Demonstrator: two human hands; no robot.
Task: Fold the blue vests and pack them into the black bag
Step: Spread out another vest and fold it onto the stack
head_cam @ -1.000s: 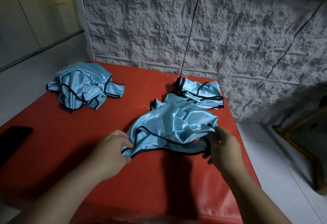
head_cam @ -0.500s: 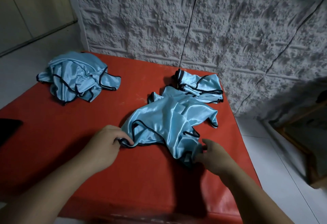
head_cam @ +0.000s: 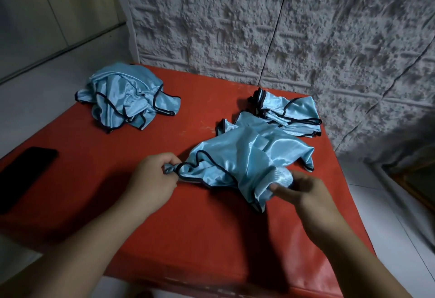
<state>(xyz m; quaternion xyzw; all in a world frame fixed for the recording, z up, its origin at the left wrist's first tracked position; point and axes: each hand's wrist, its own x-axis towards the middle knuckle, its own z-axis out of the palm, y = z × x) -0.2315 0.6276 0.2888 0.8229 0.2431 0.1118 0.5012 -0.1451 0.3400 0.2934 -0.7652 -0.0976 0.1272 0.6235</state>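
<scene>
Three lots of shiny light-blue fabric with black trim are seen on a red table (head_cam: 211, 238) set against a rough grey textured wall (head_cam: 306, 26). A rumpled blue vest (head_cam: 249, 156) is spread near the middle right of the table, and it is held at both ends. Its left strap, bunched into a small knot of cloth, is pinched by the curled fingers and thumb of the left hand (head_cam: 153, 177). Its lower right part, where the fabric is gathered into a thick wad, is gripped by the right hand (head_cam: 301, 190), whose thumb is laid across the cloth; that hand is somewhat blurred. A stack of folded vests (head_cam: 294, 114) is placed at the far right corner of the table, just behind the held vest and partly overlapped by its far edge. A loose heap of unfolded vests (head_cam: 127, 99) is left at the far left of the table, well apart from the others. A flat black object (head_cam: 26, 175) is seen at the left edge of the table; whether it is the bag cannot be told. Pale floor tiles (head_cam: 388, 238) are visible to the right of the table, and a wooden frame (head_cam: 416, 187) is partly seen at the right border.
</scene>
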